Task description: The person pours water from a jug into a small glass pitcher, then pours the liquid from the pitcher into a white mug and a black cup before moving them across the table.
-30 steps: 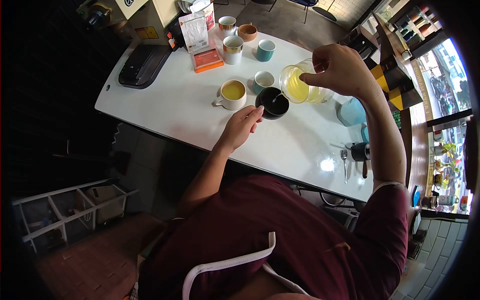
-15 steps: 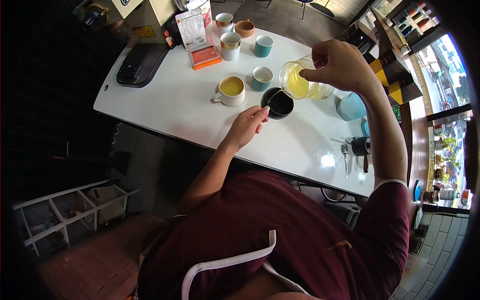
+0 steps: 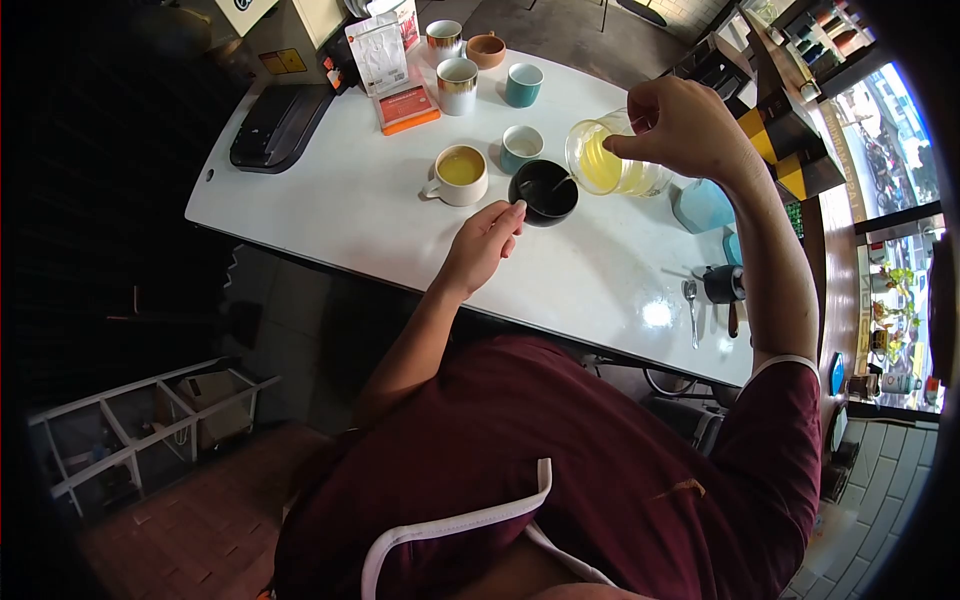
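My left hand [image 3: 482, 248] is closed on the near left side of a black cup [image 3: 545, 212], apparently at its handle, which the fingers hide. My right hand [image 3: 690, 128] grips a clear glass jug [image 3: 640, 180] from above. The jug is tilted left and holds yellow liquid. A thin stream runs from its lip into the black cup. Left of the cup stands a cream mug [image 3: 461, 190] filled with yellow liquid. Just behind the cup is a teal cup [image 3: 521, 150], with pale insides.
Toward the back of the white table [image 3: 370, 220] stand another teal cup [image 3: 523, 86], two white-and-gold cups [image 3: 457, 90], a brown cup [image 3: 486, 50] and a coffee bag [image 3: 380, 55]. A spoon [image 3: 692, 315], a dark handled vessel [image 3: 722, 285] and a light-blue container [image 3: 703, 207] lie right.
The black cup has moved left with my left hand. The jug stays tilted in my right hand, its lip slightly further right, and the stream still reaches the cup.
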Tool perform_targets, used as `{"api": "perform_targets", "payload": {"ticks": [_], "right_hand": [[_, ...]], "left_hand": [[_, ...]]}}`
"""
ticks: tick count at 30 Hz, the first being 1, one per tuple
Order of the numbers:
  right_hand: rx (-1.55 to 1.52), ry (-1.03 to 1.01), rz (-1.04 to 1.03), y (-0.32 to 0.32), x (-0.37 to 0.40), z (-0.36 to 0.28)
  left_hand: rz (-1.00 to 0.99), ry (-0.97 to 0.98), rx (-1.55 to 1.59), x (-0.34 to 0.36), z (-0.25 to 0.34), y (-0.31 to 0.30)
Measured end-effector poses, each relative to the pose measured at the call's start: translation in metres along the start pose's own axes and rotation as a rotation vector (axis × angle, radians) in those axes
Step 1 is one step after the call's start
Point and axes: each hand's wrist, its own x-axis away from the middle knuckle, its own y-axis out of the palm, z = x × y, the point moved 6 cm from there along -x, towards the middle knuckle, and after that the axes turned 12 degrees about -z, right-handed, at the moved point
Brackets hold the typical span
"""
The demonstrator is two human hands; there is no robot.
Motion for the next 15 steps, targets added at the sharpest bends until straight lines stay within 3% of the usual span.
{"api": "perform_targets", "payload": {"ticks": [15], "right_hand": [[0.027, 0.005, -0.040, 0.005, 0.002, -0.003]], "left_hand": [[-0.017, 0.020, -0.008, -0.009, -0.008, 0.016]]}}
